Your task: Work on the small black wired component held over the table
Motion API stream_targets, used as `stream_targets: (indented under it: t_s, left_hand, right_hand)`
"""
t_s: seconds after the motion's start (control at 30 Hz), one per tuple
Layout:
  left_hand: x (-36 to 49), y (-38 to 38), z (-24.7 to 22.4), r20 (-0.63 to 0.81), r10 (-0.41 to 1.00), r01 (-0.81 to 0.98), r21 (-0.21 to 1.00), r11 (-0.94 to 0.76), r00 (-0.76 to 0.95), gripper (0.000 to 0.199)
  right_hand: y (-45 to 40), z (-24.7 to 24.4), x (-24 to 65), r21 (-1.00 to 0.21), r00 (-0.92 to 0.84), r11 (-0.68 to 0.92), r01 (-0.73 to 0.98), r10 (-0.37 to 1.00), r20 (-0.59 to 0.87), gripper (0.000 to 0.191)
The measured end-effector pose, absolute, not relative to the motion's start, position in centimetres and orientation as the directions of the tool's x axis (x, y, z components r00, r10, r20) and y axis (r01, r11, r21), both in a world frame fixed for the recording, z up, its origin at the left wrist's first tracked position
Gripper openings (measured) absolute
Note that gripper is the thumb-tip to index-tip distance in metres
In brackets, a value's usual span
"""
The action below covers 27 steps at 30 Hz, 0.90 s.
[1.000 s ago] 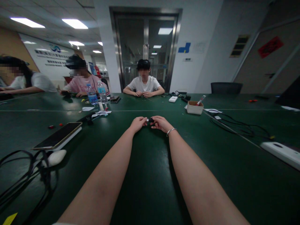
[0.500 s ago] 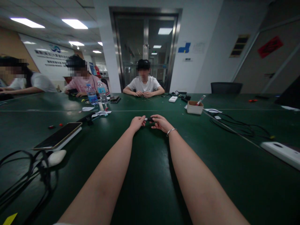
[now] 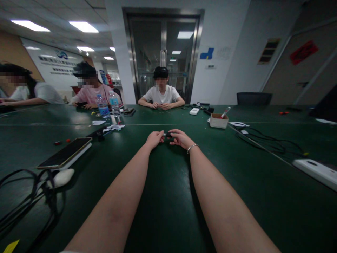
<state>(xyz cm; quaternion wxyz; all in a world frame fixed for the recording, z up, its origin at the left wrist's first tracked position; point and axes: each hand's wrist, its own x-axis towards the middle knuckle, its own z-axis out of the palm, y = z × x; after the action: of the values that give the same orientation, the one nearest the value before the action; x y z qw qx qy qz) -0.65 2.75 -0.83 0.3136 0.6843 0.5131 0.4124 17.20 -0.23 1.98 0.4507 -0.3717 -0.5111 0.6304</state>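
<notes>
Between my two hands, just above the green table (image 3: 168, 196), is a small black object with a silver metal end (image 3: 167, 134); its exact kind is too small to make out. My left hand (image 3: 154, 140) pinches the silver end between thumb and fingers. The black end sits in the fingertips of my right hand (image 3: 182, 139), whose lower fingers curl loosely beneath. A silver bracelet (image 3: 192, 148) circles my right wrist. The fingers cover part of the object.
To the left lie a phone (image 3: 65, 152) on a white box, black cables (image 3: 50, 196) and a white mouse-shaped thing (image 3: 63, 177). Bottles (image 3: 103, 107), a small box (image 3: 219, 121) and a white power strip (image 3: 316, 172) stand farther out. A person (image 3: 161, 95) sits opposite; two more sit left.
</notes>
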Motion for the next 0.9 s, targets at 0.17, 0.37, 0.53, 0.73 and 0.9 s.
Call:
stream_targets:
  t_s: [0.17, 0.37, 0.53, 0.73, 0.9]
  left_hand:
    - [-0.63, 2.38, -0.61, 0.246, 0.959, 0.439, 0.853, -0.282, 0.139, 0.048]
    - [-0.72, 2.32, -0.64, 0.266, 0.951, 0.439, 0.844, -0.309, 0.156, 0.049]
    - [-0.71, 2.33, -0.74, 0.294, 0.941, 0.416, 0.844, -0.338, 0.166, 0.047]
    - [-0.67, 2.16, -0.54, 0.331, 0.926, 0.404, 0.834, -0.376, 0.179, 0.042]
    - [-0.69, 2.39, -0.69, 0.351, 0.924, 0.435, 0.816, -0.380, 0.149, 0.037]
  right_hand:
    - [-0.22, 2.00, 17.18, -0.981, -0.318, -0.067, -0.183, 0.948, -0.006, 0.010]
    - [-0.04, 1.83, 17.19, -0.983, -0.317, -0.050, -0.176, 0.948, 0.009, 0.006]
    - [0.10, 1.69, 17.17, -0.983, -0.313, -0.047, -0.178, 0.950, 0.011, 0.004]
    - [0.10, 1.70, 17.16, -0.981, -0.296, -0.056, -0.185, 0.955, 0.001, 0.003]
    - [0.07, 1.68, 17.14, -0.979, -0.286, -0.055, -0.196, 0.958, 0.003, 0.006]
